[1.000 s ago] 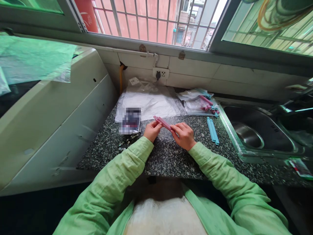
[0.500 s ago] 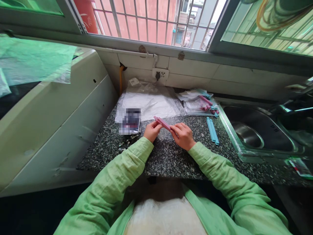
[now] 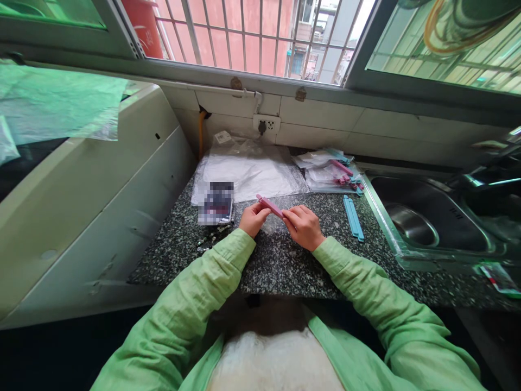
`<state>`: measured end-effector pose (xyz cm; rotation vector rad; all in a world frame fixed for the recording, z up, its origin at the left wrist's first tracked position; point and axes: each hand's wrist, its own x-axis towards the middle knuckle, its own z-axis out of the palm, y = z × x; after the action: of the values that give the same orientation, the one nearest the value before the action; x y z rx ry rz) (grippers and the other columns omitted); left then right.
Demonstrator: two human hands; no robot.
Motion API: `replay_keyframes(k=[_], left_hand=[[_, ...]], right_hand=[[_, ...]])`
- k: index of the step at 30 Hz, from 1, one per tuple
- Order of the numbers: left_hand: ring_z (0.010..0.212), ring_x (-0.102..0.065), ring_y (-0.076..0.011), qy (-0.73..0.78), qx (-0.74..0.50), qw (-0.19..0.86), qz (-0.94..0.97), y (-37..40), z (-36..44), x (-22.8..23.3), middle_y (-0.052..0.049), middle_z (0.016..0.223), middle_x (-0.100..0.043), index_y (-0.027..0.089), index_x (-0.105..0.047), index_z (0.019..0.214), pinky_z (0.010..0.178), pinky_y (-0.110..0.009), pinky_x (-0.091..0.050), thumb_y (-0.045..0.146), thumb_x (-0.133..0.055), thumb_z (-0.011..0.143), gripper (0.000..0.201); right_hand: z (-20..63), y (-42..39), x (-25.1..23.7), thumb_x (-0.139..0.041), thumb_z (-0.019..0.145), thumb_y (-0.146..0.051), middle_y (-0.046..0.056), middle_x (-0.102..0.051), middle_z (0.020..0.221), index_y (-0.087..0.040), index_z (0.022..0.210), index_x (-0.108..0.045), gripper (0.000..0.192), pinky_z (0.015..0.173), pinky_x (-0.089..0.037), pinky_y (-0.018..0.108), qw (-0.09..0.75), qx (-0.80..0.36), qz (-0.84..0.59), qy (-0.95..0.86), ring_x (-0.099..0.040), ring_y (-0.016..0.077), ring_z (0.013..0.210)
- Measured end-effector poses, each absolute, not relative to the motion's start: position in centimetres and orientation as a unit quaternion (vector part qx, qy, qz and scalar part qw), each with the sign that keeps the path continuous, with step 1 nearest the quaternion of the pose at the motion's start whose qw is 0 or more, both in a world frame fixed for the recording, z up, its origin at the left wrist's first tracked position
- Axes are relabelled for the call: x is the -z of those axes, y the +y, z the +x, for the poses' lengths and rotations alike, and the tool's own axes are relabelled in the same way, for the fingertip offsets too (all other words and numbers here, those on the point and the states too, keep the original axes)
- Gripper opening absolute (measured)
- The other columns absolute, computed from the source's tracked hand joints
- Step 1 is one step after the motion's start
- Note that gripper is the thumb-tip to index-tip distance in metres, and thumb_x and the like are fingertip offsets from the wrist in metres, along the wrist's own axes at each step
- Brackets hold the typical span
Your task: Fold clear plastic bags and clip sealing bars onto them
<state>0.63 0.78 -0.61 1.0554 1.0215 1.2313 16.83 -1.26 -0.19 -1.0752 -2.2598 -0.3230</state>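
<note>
A long pink bag clip point(image 3: 271, 206) is held slantwise above the dark speckled counter, between both hands. My left hand point(image 3: 253, 219) pinches it near its upper left part, thumb against its side. At the lower right end, my right hand point(image 3: 304, 225) closes thumb and fingers on the same clip. A pair of light blue bag clips point(image 3: 353, 218) lies side by side on the counter, to the right of my right hand. Behind the hands, large clear plastic bags point(image 3: 260, 168) lie flat.
Small clear packets with pink and blue clips point(image 3: 336, 171) are piled by the sink point(image 3: 443, 217). A phone-like item point(image 3: 220, 203), blurred out, lies left of my hands. The counter point(image 3: 285, 271) ends close to my body. A pale slanted panel point(image 3: 122, 206) bounds the left.
The two bars of the pink bag clip look closer together than before. Both hands keep their grip and have hardly moved.
</note>
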Motion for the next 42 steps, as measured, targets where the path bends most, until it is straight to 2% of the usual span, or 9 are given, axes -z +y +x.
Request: replay_keyframes(k=[7, 14, 17, 19, 22, 25, 28, 33, 42], left_hand=[[0.041, -0.028, -0.0043, 0.431, -0.52, 0.568, 0.47, 0.9, 0.4, 0.9, 0.007, 0.045, -0.038, 0.013, -0.059, 0.065, 0.041, -0.02, -0.021, 0.037, -0.06, 0.056, 0.026], [0.043, -0.027, -0.0048, 0.464, -0.525, 0.539, 0.467, 1.1, 0.3, 1.0, 0.007, 0.042, -0.032, 0.014, -0.05, 0.052, 0.041, -0.02, -0.019, 0.05, -0.064, 0.054, 0.038], [0.043, -0.028, -0.0051, 0.471, -0.524, 0.525, 0.477, 1.0, 0.1, 0.6, 0.007, 0.042, -0.033, 0.015, -0.049, 0.049, 0.042, -0.02, -0.02, 0.05, -0.064, 0.053, 0.038], [0.044, -0.029, -0.0054, 0.462, -0.516, 0.518, 0.501, 0.8, -0.1, 0.1, 0.007, 0.042, -0.034, 0.014, -0.051, 0.05, 0.043, -0.02, -0.022, 0.048, -0.064, 0.054, 0.036], [0.045, -0.031, -0.0056, 0.431, -0.49, 0.525, 0.546, 0.3, -0.2, -0.6, 0.006, 0.043, -0.037, 0.013, -0.054, 0.05, 0.045, -0.021, -0.026, 0.044, -0.064, 0.055, 0.033], [0.047, -0.036, -0.0064, 0.388, -0.469, 0.541, 0.581, -0.2, -0.1, -0.9, 0.004, 0.047, -0.042, 0.013, -0.055, 0.05, 0.048, -0.021, -0.03, 0.042, -0.065, 0.056, 0.031], [0.05, -0.04, -0.0074, 0.36, -0.458, 0.541, 0.606, -0.3, 0.0, -0.8, 0.002, 0.051, -0.047, 0.012, -0.057, 0.054, 0.05, -0.021, -0.033, 0.041, -0.065, 0.059, 0.031], [0.055, -0.044, -0.0094, 0.356, -0.464, 0.519, 0.624, -0.1, -0.1, -0.6, 0.0, 0.056, -0.05, 0.013, -0.059, 0.06, 0.053, -0.022, -0.035, 0.042, -0.066, 0.059, 0.03], [0.056, -0.04, -0.0093, 0.386, -0.5, 0.391, 0.669, 0.5, -0.8, -0.5, 0.001, 0.057, -0.045, 0.014, -0.056, 0.059, 0.052, -0.022, -0.033, 0.039, -0.062, 0.066, 0.026]], right_hand=[[16.8, -1.2, 0.3, -0.043, 0.085, -0.025, 0.006, -0.061, 0.077, -0.015, 0.095, -0.06, 0.022, 0.067, -0.039, 0.03, 0.291, 0.138, -0.404, -0.856, -0.049, 0.0167, 0.073], [16.7, -1.6, 0.1, -0.041, 0.085, -0.026, 0.007, -0.061, 0.078, -0.015, 0.095, -0.06, 0.024, 0.067, -0.038, 0.031, 0.27, 0.144, -0.391, -0.868, -0.049, 0.0167, 0.072], [16.7, -1.7, 0.0, -0.044, 0.084, -0.028, 0.006, -0.062, 0.079, -0.016, 0.093, -0.06, 0.022, 0.068, -0.039, 0.031, 0.293, 0.117, -0.392, -0.864, -0.05, 0.0166, 0.074], [16.7, -1.8, -0.1, -0.049, 0.081, -0.033, 0.007, -0.061, 0.081, -0.017, 0.093, -0.059, 0.022, 0.07, -0.041, 0.031, 0.341, 0.07, -0.41, -0.843, -0.052, 0.0169, 0.077], [16.9, -1.8, -0.2, -0.054, 0.078, -0.039, 0.006, -0.061, 0.083, -0.016, 0.096, -0.057, 0.029, 0.066, -0.044, 0.029, 0.406, -0.068, -0.431, -0.803, -0.054, 0.015, 0.074], [17.0, -1.7, -0.3, -0.054, 0.077, -0.039, 0.004, -0.062, 0.077, -0.015, 0.09, -0.059, 0.028, 0.057, -0.043, 0.024, 0.393, -0.22, -0.423, -0.786, -0.054, 0.012, 0.067], [17.0, -1.7, -0.1, -0.054, 0.076, -0.036, 0.002, -0.062, 0.067, -0.014, 0.075, -0.061, 0.023, 0.052, -0.04, 0.022, 0.367, -0.289, -0.421, -0.778, -0.052, 0.0097, 0.059], [16.9, -1.7, 0.1, -0.056, 0.075, -0.032, 0.001, -0.06, 0.063, -0.014, 0.07, -0.061, 0.019, 0.051, -0.039, 0.022, 0.4, -0.251, -0.417, -0.776, -0.05, 0.0091, 0.056], [17.0, -1.7, 0.1, -0.057, 0.074, -0.028, 0.001, -0.06, 0.063, -0.017, 0.069, -0.06, 0.013, 0.056, -0.04, 0.025, 0.412, -0.18, -0.42, -0.788, -0.05, 0.0108, 0.058]])
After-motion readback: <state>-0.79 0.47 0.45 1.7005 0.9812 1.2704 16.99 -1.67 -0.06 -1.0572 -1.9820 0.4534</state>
